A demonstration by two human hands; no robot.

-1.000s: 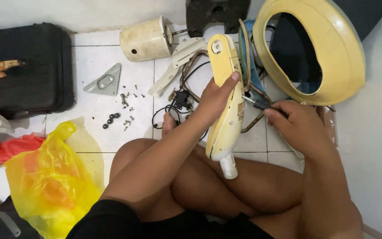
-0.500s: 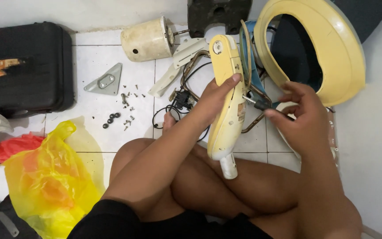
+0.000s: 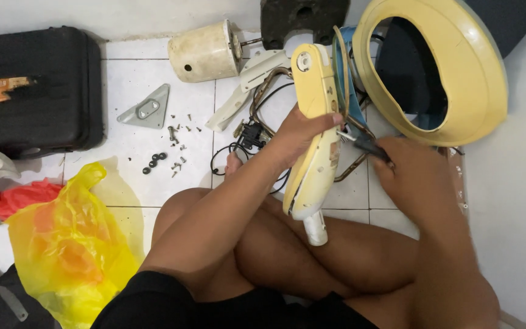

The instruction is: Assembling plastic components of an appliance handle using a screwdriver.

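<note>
Centre of frame: long cream plastic housing [image 3: 315, 140], upright and slightly tilted, clasped by left hand [image 3: 296, 137], fingers wrapped round its middle. Just right: right hand [image 3: 412, 180] closed on dark-handled tool [image 3: 366, 143], possibly a screwdriver, tip at housing's edge. Upper right: yellow ring cover [image 3: 458, 67]. Left of centre: loose screws [image 3: 178, 143] on tiled floor [image 3: 129, 79]. Lower left: yellow plastic bag [image 3: 68, 250].

Tiled floor [image 3: 153, 170], loose screws [image 3: 178, 137], perhaps washers [image 3: 154, 161]
</note>
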